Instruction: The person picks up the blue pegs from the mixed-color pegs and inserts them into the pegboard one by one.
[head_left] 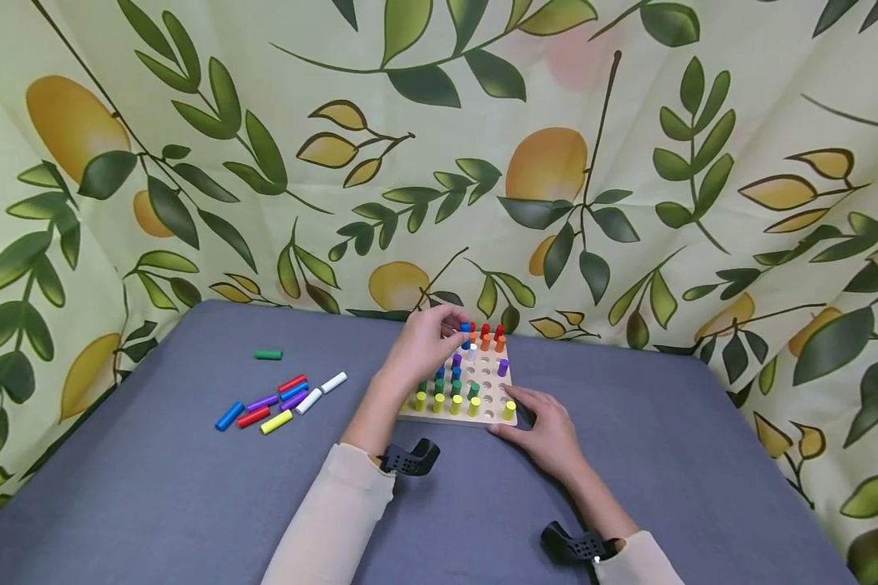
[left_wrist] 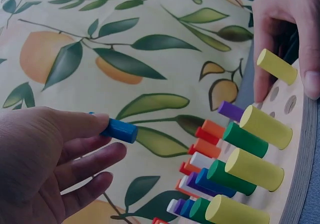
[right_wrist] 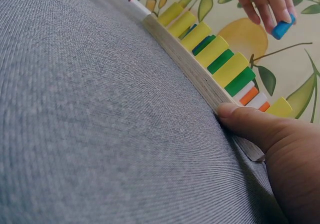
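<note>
While a blue peg (left_wrist: 122,130) is pinched between thumb and fingertip in the left hand (head_left: 420,345), the grip is clamped near the peg's upper end and the lower end is left bare, facing the wooden pegboard (head_left: 454,418). Its long axis is set roughly in line with the standing pegs, as both wrist views suggest, and it is held clear of the board, toward the far side in the head view. From there, empty holes (head_left: 486,387) are found to the right and nearer the person; any lowering of the peg would, it is judged, turn on that offset more than on a rotation. By the right hand (head_left: 549,426), the board's near right corner is held between thumb and fingers, beside a yellow peg (head_left: 509,410). On the table (head_left: 190,504), well apart to the left, a loose cluster of pegs (head_left: 294,400) is spread flat, with a lone green peg (head_left: 268,355) beyond; these are lain nearer the left hand.
</note>
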`<act>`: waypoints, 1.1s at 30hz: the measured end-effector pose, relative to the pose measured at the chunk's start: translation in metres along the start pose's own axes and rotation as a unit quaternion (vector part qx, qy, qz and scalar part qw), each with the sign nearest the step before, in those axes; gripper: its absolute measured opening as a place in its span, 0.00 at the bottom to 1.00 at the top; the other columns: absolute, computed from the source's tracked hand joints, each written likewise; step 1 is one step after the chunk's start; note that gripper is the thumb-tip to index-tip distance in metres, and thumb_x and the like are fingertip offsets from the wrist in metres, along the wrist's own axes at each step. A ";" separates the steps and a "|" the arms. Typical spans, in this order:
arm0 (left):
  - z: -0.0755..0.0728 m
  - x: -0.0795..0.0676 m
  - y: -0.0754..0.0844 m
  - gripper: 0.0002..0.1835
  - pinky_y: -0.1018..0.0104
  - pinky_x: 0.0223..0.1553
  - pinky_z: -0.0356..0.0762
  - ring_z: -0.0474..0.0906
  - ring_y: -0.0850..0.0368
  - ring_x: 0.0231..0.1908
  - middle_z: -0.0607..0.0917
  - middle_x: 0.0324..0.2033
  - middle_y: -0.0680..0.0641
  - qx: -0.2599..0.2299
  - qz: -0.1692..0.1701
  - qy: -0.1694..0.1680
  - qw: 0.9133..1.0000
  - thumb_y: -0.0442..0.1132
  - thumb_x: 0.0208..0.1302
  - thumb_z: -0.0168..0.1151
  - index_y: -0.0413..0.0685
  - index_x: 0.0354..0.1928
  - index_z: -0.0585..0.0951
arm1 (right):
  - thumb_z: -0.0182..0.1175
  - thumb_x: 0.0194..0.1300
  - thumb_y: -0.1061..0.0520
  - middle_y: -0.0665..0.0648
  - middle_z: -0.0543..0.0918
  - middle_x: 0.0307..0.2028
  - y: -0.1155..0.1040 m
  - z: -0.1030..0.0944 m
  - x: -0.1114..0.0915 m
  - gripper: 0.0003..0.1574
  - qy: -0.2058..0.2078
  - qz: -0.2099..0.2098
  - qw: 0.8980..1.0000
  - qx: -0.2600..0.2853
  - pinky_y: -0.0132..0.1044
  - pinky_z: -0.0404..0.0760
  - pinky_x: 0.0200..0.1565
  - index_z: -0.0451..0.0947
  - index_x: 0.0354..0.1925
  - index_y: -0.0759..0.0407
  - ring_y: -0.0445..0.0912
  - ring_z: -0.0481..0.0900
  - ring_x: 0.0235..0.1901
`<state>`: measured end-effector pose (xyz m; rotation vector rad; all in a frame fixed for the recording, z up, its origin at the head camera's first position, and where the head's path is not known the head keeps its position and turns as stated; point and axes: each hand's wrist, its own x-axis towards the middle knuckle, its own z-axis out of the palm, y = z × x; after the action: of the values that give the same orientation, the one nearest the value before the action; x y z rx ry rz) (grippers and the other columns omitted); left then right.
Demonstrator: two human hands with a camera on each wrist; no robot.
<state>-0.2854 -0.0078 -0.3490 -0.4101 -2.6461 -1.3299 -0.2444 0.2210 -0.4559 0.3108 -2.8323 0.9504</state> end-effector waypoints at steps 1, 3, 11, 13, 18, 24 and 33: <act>0.000 0.000 0.000 0.11 0.57 0.48 0.83 0.85 0.55 0.45 0.88 0.44 0.51 0.000 -0.001 -0.001 1.000 0.40 0.69 0.66 0.50 0.52 0.83 | 0.75 0.55 0.38 0.60 0.79 0.65 0.000 -0.001 0.000 0.44 0.000 0.000 1.000 0.000 0.65 0.64 0.68 0.77 0.66 0.50 0.60 0.72 0.68; 0.001 0.000 -0.001 0.11 0.57 0.48 0.83 0.85 0.56 0.45 0.88 0.44 0.51 0.000 -0.003 -0.002 1.000 0.40 0.69 0.66 0.51 0.51 0.83 | 0.75 0.55 0.38 0.60 0.79 0.65 0.000 -0.001 0.000 0.43 -0.001 0.000 1.000 -0.002 0.65 0.64 0.68 0.77 0.66 0.50 0.60 0.72 0.68; 0.004 0.001 -0.004 0.09 0.58 0.48 0.84 0.87 0.56 0.44 0.89 0.43 0.53 0.018 -0.010 -0.012 1.000 0.39 0.68 0.66 0.53 0.49 0.85 | 0.75 0.55 0.38 0.60 0.80 0.65 0.001 -0.001 0.000 0.43 0.001 -0.008 1.000 -0.004 0.65 0.65 0.68 0.77 0.66 0.50 0.60 0.73 0.67; 0.005 0.001 -0.005 0.09 0.57 0.49 0.84 0.87 0.55 0.44 0.89 0.43 0.53 0.023 -0.011 -0.015 1.000 0.40 0.69 0.66 0.52 0.49 0.85 | 0.75 0.55 0.39 0.60 0.80 0.64 0.001 -0.001 0.000 0.43 0.003 -0.010 1.000 -0.005 0.65 0.65 0.68 0.77 0.66 0.50 0.60 0.73 0.67; 0.008 0.002 -0.009 0.10 0.55 0.49 0.83 0.87 0.54 0.44 0.89 0.43 0.52 0.023 -0.015 -0.019 0.999 0.39 0.69 0.66 0.49 0.51 0.85 | 0.75 0.55 0.39 0.61 0.80 0.64 0.001 0.000 0.000 0.43 0.003 -0.010 1.000 -0.003 0.65 0.66 0.68 0.77 0.66 0.51 0.60 0.73 0.67; 0.014 0.003 -0.014 0.11 0.56 0.49 0.84 0.85 0.54 0.44 0.89 0.43 0.50 0.024 -0.014 -0.034 0.999 0.39 0.69 0.66 0.48 0.51 0.85 | 0.75 0.55 0.38 0.60 0.80 0.65 0.000 0.000 0.000 0.43 0.001 -0.004 1.000 -0.002 0.65 0.65 0.68 0.77 0.66 0.50 0.59 0.73 0.67; 0.020 0.003 -0.017 0.10 0.57 0.47 0.83 0.85 0.54 0.44 0.89 0.42 0.49 0.039 -0.009 -0.047 0.998 0.39 0.69 0.66 0.48 0.50 0.85 | 0.76 0.54 0.39 0.60 0.80 0.64 0.000 0.000 0.000 0.43 0.009 -0.010 1.000 -0.001 0.64 0.65 0.68 0.78 0.65 0.51 0.59 0.73 0.67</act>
<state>-0.2942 -0.0006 -0.3732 -0.4516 -2.7747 -1.2354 -0.2439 0.2210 -0.4563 0.3278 -2.8078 0.9426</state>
